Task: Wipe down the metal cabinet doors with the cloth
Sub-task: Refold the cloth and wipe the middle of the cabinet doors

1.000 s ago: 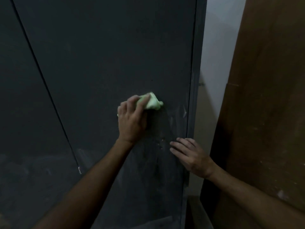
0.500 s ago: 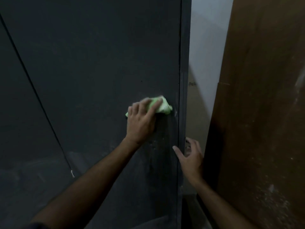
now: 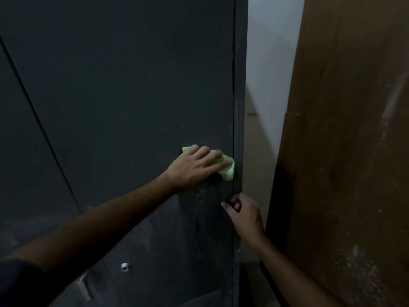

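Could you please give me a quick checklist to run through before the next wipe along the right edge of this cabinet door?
1. Cloth under the left hand, fingers spread flat over it: ok.
2. Cloth touching the door near its right edge: ok.
3. Right hand holding the door edge below the cloth: ok.
4. Pale smudges below the cloth cleared: not ok.
5. Cloth damp enough: cannot tell.
6. Gap between door and brown panel free: ok.

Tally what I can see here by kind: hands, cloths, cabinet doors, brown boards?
Hands: 2, the left hand and the right hand
Green cloth: 1
Dark metal cabinet doors: 2, the right door and the left door
Brown board: 1
Total: 6
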